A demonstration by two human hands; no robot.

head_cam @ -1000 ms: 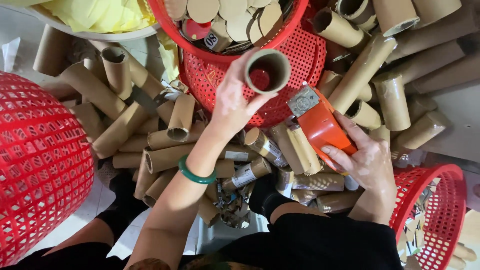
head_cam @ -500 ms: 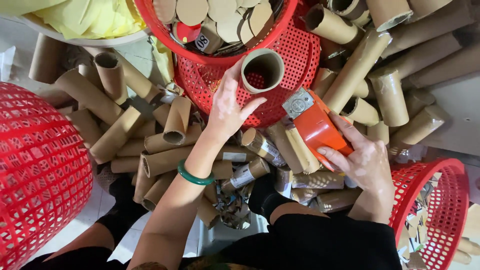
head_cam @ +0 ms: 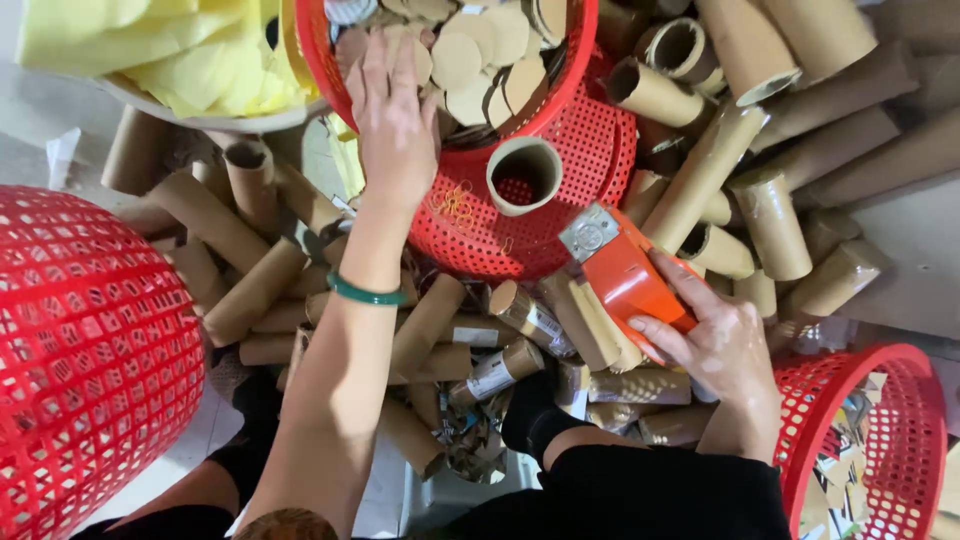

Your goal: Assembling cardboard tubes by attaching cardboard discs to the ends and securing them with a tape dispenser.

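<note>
My left hand (head_cam: 395, 110) reaches into a red perforated basket (head_cam: 575, 70) of round cardboard discs (head_cam: 480, 55), fingers spread over the discs. A short cardboard tube (head_cam: 523, 175) stands upright on an upturned red basket (head_cam: 580, 190) just below. My right hand (head_cam: 715, 340) grips an orange tape dispenser (head_cam: 625, 275) with a metal front, held over the heap of cardboard tubes (head_cam: 430, 320). A green bangle (head_cam: 362, 293) circles my left wrist.
A large red basket (head_cam: 85, 350) lies at the left. Another red basket (head_cam: 875, 440) with scraps sits at lower right. Yellow sheets (head_cam: 150, 45) fill a bowl at top left. Long tubes (head_cam: 800, 120) pile at upper right. My dark-clothed legs are at the bottom.
My left hand let go of the short tube, which now stands on the upturned basket, and moved up into the disc basket. The right hand stays on the dispenser.
</note>
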